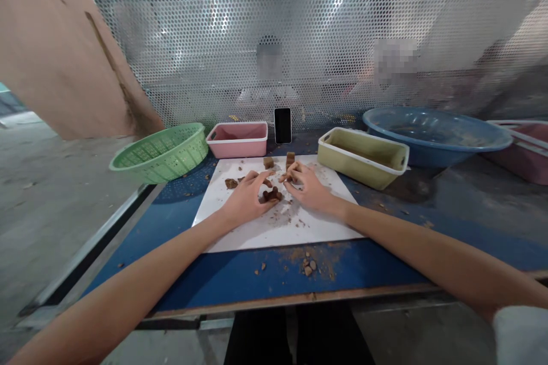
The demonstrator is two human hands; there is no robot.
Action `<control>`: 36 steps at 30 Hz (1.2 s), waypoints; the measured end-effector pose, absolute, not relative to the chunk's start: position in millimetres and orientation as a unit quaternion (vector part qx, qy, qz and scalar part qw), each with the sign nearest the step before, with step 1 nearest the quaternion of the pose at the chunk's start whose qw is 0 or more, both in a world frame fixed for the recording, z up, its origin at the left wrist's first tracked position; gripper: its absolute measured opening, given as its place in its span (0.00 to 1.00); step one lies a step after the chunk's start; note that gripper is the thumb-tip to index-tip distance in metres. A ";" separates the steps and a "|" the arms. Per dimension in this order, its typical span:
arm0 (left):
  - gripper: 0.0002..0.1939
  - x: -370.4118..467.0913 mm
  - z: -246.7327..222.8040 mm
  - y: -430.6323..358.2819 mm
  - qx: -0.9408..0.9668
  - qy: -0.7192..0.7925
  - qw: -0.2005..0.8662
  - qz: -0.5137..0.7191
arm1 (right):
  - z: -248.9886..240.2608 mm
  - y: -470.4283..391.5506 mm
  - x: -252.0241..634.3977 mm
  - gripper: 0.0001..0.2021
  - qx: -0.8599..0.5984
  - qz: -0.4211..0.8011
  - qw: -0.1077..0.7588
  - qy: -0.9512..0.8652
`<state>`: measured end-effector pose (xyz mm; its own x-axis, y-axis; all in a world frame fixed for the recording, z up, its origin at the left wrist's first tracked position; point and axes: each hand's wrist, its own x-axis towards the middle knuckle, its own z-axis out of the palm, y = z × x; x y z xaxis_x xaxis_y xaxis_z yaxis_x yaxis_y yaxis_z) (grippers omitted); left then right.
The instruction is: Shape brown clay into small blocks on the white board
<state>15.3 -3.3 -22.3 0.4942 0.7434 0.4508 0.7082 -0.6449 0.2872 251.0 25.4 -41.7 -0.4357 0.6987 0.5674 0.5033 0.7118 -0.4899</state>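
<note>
On a white sheet strewn with brown crumbs, my left hand curves around a dark brown lump, thumb and fingers apart; whether it grips the lump is not clear. Just to the right, my right hand has its fingers bent together over a small brown piece, partly hidden by the fingertips. Beyond the hands stand two brown blocks, one squat and one upright. A rough brown chunk lies left of my left hand.
A green basket, a pink bin, an upright phone, a yellow-green bin and a blue basin line the back. Behind them rises a perforated metal panel. Small stones lie near the front edge.
</note>
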 end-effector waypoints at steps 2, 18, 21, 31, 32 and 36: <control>0.36 14.7 -23.8 -1.4 0.860 0.425 0.046 0.277 | -42.1 26.6 252.5 0.06 -0.345 0.116 0.381 -0.850; 0.27 11.2 -35.2 16.2 0.822 0.479 0.049 0.305 | -43.1 27.9 251.7 0.09 -0.372 0.103 0.357 -0.851; 0.27 7.4 -30.6 17.4 0.817 0.475 0.037 0.325 | -43.0 27.4 251.3 0.09 -0.370 0.107 0.356 -0.851; 0.14 -69.2 6.8 57.0 0.778 0.541 -0.040 0.316 | -40.9 25.2 251.4 0.09 -0.370 0.119 0.353 -0.851; 0.15 -74.0 5.6 60.8 0.783 0.542 -0.030 0.302 | -41.2 25.3 251.5 0.09 -0.369 0.118 0.352 -0.852; 0.16 -75.8 -5.2 65.2 0.847 0.476 -0.028 0.236 | -42.2 25.7 251.4 0.10 -0.367 0.110 0.351 -0.854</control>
